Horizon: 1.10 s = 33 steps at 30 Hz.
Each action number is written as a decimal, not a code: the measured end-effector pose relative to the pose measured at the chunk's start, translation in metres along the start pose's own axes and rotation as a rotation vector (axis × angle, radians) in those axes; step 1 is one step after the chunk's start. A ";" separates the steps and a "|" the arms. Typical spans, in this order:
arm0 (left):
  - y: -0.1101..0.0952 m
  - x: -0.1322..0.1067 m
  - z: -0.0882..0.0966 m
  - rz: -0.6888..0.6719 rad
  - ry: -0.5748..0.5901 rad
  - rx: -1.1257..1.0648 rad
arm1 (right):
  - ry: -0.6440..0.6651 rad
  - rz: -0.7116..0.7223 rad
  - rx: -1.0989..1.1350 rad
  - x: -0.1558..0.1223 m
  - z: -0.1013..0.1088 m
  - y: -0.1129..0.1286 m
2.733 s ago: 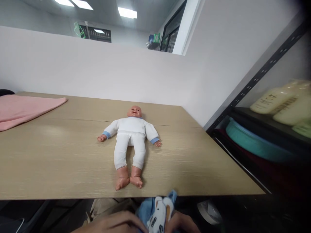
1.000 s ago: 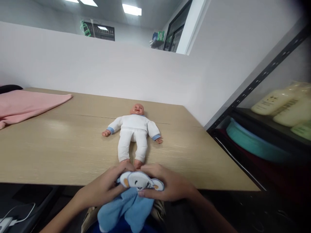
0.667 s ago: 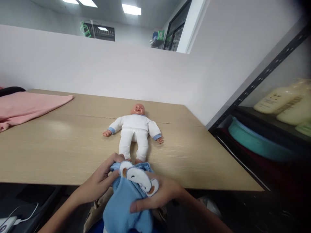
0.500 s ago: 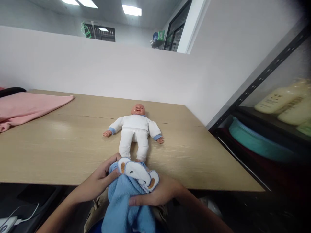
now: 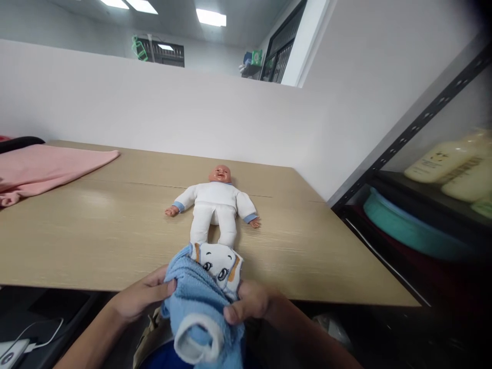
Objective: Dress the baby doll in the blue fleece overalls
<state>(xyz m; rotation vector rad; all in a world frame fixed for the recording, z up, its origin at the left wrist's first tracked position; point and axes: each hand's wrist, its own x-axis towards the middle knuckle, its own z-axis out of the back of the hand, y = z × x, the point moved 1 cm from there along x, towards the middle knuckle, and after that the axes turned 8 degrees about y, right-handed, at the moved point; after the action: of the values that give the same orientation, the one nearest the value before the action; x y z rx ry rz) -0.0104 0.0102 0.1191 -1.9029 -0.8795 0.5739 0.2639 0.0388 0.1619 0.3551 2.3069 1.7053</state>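
A blue fleece garment (image 5: 192,292) with a white animal-face patch is gathered between my hands at the table's front edge. Its round white cuff or collar opening faces me at the bottom. My left hand (image 5: 144,294) grips its left side, thumb on top and fingers tucked behind. On the other side my right hand (image 5: 251,302) pinches the cloth under the thumb; its other fingers are hidden. Beyond the garment a baby doll (image 5: 214,197) lies face up on the table, arms spread, in a white outfit with blue cuffs. The garment hides its feet.
The wooden table (image 5: 307,246) runs to a white wall behind. Pink cloth (image 5: 49,166) lies at the left. At right, a shelf rack holds pale bottles (image 5: 434,161) and a teal basin (image 5: 407,225). A white power bank (image 5: 13,353) with a cable sits low at left.
The garment has been turned in my hands: the face patch shows its eyes now, and the white-edged opening has come into view. Both hands shifted their hold. The doll lies as before.
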 end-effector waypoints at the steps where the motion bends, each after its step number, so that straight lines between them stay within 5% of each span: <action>1: 0.000 0.000 -0.003 0.012 -0.026 -0.038 | 0.030 0.034 0.028 -0.001 -0.002 -0.001; 7: 0.002 0.001 -0.028 0.019 -0.180 -0.138 | -0.174 0.164 0.143 0.000 -0.010 0.005; 13: 0.002 -0.005 -0.027 0.059 -0.037 -0.096 | -0.277 0.053 0.115 0.002 -0.007 0.009; 16: -0.006 -0.011 -0.019 0.070 0.058 0.020 | -0.245 -0.062 -0.096 -0.002 -0.006 0.018; 19: -0.012 -0.013 -0.016 0.081 0.014 0.101 | -0.172 -0.146 -0.276 -0.007 -0.002 0.027; 26: -0.018 0.000 -0.032 0.156 -0.171 0.155 | -0.002 0.002 -0.280 -0.004 -0.006 0.040; 33: -0.020 0.005 -0.040 0.128 -0.218 0.427 | -0.508 0.144 -0.623 0.006 -0.018 0.044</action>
<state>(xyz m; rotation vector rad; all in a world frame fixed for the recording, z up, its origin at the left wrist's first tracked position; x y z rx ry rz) 0.0141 -0.0025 0.1548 -1.5319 -0.7043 0.9784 0.2539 0.0378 0.2086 0.7252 1.3495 1.9998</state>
